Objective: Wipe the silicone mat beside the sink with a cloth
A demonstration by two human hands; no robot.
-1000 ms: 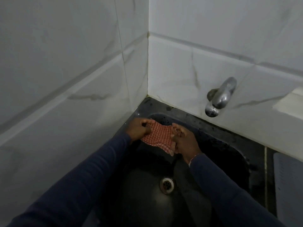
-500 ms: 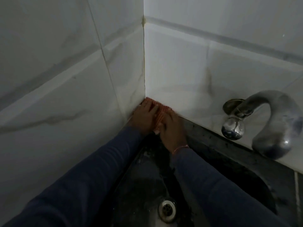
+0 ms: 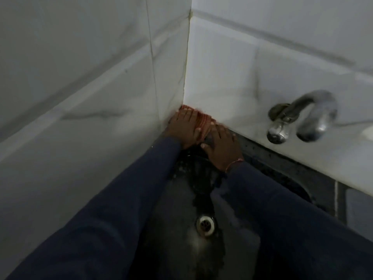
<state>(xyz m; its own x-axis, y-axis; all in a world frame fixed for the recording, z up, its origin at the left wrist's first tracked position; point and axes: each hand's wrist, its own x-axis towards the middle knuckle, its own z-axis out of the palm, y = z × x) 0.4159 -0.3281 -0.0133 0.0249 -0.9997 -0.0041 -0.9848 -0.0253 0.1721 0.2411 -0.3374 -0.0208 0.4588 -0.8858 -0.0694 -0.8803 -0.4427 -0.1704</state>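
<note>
Both hands, left hand (image 3: 182, 129) and right hand (image 3: 221, 145), press flat on the checked cloth (image 3: 202, 123) in the sink (image 3: 252, 235) corner, so mat wiping looks unstarted.

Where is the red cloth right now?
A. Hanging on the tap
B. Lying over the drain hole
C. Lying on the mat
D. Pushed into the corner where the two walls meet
D. Both hands, the left hand and the right hand, lie flat on the red cloth, which sits on the sink's back edge in the wall corner, away from the tap and the drain.
</note>
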